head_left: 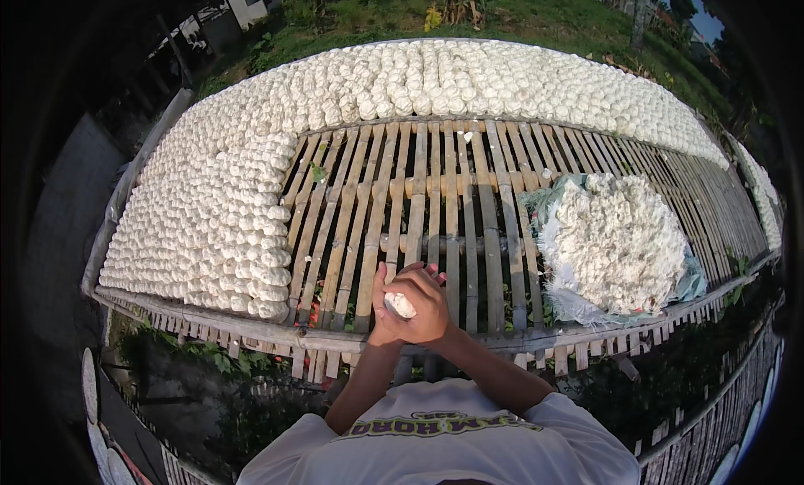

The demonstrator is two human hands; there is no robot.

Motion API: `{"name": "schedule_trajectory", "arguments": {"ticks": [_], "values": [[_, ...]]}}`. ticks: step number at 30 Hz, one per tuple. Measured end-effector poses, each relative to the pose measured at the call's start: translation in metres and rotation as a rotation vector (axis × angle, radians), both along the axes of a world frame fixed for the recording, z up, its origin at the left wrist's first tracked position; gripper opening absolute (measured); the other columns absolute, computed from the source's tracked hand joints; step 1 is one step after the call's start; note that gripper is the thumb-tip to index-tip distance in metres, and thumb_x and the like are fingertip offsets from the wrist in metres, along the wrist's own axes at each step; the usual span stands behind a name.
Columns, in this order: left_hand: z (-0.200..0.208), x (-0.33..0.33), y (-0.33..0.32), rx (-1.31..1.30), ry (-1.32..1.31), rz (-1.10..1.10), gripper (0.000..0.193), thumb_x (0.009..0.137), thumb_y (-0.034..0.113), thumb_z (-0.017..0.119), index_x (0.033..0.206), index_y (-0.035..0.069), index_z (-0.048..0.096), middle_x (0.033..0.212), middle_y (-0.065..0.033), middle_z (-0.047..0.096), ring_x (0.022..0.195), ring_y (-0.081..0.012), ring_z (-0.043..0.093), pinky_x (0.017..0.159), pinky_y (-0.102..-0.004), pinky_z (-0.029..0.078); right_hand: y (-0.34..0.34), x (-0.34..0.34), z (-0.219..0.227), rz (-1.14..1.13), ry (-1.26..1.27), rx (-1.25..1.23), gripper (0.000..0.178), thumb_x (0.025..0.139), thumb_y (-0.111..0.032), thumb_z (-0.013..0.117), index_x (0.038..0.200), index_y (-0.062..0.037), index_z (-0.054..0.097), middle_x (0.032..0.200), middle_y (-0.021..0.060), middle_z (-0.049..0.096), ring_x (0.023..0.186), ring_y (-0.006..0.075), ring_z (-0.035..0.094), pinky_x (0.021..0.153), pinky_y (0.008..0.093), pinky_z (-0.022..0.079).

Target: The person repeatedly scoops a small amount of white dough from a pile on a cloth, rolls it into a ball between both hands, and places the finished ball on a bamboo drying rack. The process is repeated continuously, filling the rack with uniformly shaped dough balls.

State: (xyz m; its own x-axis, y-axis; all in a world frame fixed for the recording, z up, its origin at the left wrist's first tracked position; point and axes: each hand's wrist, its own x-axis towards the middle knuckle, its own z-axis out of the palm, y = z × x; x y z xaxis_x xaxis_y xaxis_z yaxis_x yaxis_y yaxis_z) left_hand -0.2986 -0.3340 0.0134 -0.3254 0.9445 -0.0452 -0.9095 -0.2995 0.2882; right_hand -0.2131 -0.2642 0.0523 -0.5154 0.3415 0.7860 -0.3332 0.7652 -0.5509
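Observation:
Just above the front edge of the bamboo rack (419, 202), my two hands are cupped together around a lump of white, dough-like material (399, 306). My left hand (383, 324) curls round its left side. Over the top and right side my right hand (429, 307) is closed, its fingers bent. Only a small part of the lump shows between them; the rest is hidden. To my right, a heap of crumbly white material (618, 242) lies on a woven plastic sack (569, 299). Rounded white lumps (209, 225) sit in tight rows on the rack's left side.
More rows of white lumps (435, 76) run along the rack's far side. Bare slats with gaps fill the middle. A bamboo pole (494, 343) forms the front edge close to me. Grass (385, 12) lies beyond, and another rack (758, 192) stands at the right.

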Motion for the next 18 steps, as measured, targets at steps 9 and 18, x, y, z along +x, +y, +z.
{"name": "schedule_trajectory", "arguments": {"ticks": [9, 18], "values": [[-0.004, 0.005, 0.002, -0.256, 0.021, 0.3, 0.079, 0.103, 0.071, 0.033, 0.136, 0.003, 0.058, 0.141, -0.0208, 0.059, 0.136, -0.0435, 0.052, 0.116, -0.0592, 0.04, 0.001, -0.004, 0.006, 0.0, -0.158, -0.157, 0.037, 0.076, -0.018, 0.084, 0.107, -0.0038, 0.072, 0.103, 0.0134, 0.068, 0.096, 0.0371, 0.067, 0.082, 0.0463, 0.055], [-0.02, -0.005, -0.008, 0.013, 0.05, 0.062, 0.079, 0.103, 0.07, 0.032, 0.138, 0.004, 0.058, 0.145, -0.0209, 0.058, 0.142, -0.043, 0.05, 0.119, -0.0584, 0.038, -0.001, -0.003, -0.005, 0.019, -0.153, -0.114, 0.049, 0.078, -0.032, 0.09, 0.115, -0.0051, 0.071, 0.11, 0.0155, 0.07, 0.101, 0.0376, 0.069, 0.083, 0.0447, 0.056]]}}
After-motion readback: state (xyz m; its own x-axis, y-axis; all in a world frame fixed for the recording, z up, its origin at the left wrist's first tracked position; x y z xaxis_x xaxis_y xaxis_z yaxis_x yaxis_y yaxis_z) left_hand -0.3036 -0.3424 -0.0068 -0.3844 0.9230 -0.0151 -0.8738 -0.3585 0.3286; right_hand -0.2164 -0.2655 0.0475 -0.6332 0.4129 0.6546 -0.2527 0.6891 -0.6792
